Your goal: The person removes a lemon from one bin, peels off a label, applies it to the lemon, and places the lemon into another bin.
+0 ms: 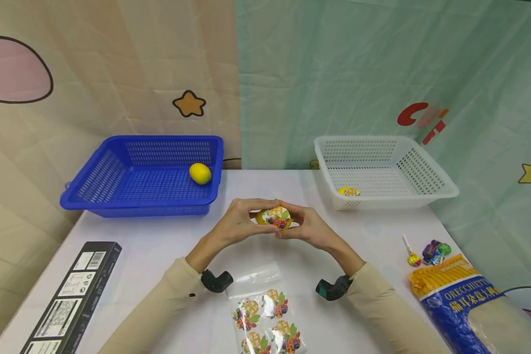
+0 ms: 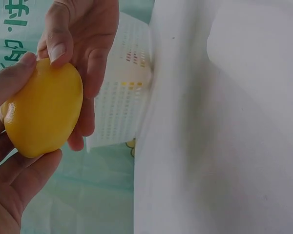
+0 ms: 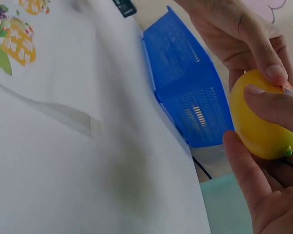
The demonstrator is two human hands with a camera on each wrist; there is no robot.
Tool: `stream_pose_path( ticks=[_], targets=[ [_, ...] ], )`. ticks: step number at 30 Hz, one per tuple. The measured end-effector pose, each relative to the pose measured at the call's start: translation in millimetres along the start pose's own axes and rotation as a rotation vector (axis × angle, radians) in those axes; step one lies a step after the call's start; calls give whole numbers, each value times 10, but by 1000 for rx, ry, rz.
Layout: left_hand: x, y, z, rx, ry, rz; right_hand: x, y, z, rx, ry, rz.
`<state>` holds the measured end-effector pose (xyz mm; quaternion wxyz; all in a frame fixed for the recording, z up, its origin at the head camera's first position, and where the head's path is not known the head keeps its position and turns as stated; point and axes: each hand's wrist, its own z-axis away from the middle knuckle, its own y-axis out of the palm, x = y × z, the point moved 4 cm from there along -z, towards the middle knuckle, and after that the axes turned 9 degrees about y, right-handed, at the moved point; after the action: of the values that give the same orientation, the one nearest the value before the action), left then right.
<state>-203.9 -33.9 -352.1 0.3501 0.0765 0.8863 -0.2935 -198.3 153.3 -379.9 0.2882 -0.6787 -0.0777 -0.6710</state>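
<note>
You're holding a yellow lemon (image 1: pixel 273 218) at frame center above the tabletop (image 1: pixel 159 246), left hand (image 1: pixel 239 223) and right hand (image 1: pixel 307 226) both with grip clamped on it, fruit sticker facing up.

Lemon (image 1: pixel 273 218) betw. fingers of left hand (image 1: pixel 238 223) and right hand (image 1: pixel 307 227): smooth yellow plastic, slight sheen; printed fruit sticker (image 1: pixel 278 216) on top side, glossy. Just below wrists: sticker sheet (image 1: pixel 265 309), clear shiny film w/ glossy prints. Under hands: table (image 1: pixel 159 250), white, matt, smooth. Beyond left fingers: blue basket (image 1: pixel 115 172), perforated plastic, semi-gloss. Beyond right fingers: white basket (image 1: pixel 425 191), same mesh plastic. Far left of fingers: black box (image 1: pixel 73 300), matt cardboard w/ paper labels. Far right: pasta bag (image 1: pixel 469 305), glossy plastic film. Backdrop: creased cloth, matt.
</note>
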Motion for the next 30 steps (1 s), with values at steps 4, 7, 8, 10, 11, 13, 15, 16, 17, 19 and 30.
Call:
stream_pose_path(
  ticks=[4, 7, 8, 10, 11, 13, 15, 16, 17, 19, 30],
  targets=[
    [6, -19, -6, -19, 4, 0, 2, -147, 52, 21, -10, 39],
    [24, -47, 2, -36, -12, -19, 31, -361, 139, -26, -36, 55],
    [31, -56, 4, -41, -13, -26, 48, -450, 177, -53, -48, 63],
    [46, -70, 8, -44, -13, -35, 76, -653, 271, -123, -65, 102],
    [50, -77, 10, -44, -9, -38, 86, -767, 325, -166, -65, 134],
    [56, -90, 12, -42, 0, -35, 97, -1015, 438, -258, -48, 205],
    [60, -102, 12, -36, 6, -33, 83, -1288, 556, -353, -6, 272],
    [62, -109, 12, -34, 7, -35, 73, -1427, 620, -400, 25, 309],
    [63, -116, 12, -34, 6, -40, 51, -1573, 687, -453, 67, 349],
    [68, -127, 11, -30, 3, -52, -15, -1864, 831, -556, 157, 413],
    [82, -159, 48, -12, -25, -38, -577, -2764, 1426, -799, 461, 593]
  ],
)
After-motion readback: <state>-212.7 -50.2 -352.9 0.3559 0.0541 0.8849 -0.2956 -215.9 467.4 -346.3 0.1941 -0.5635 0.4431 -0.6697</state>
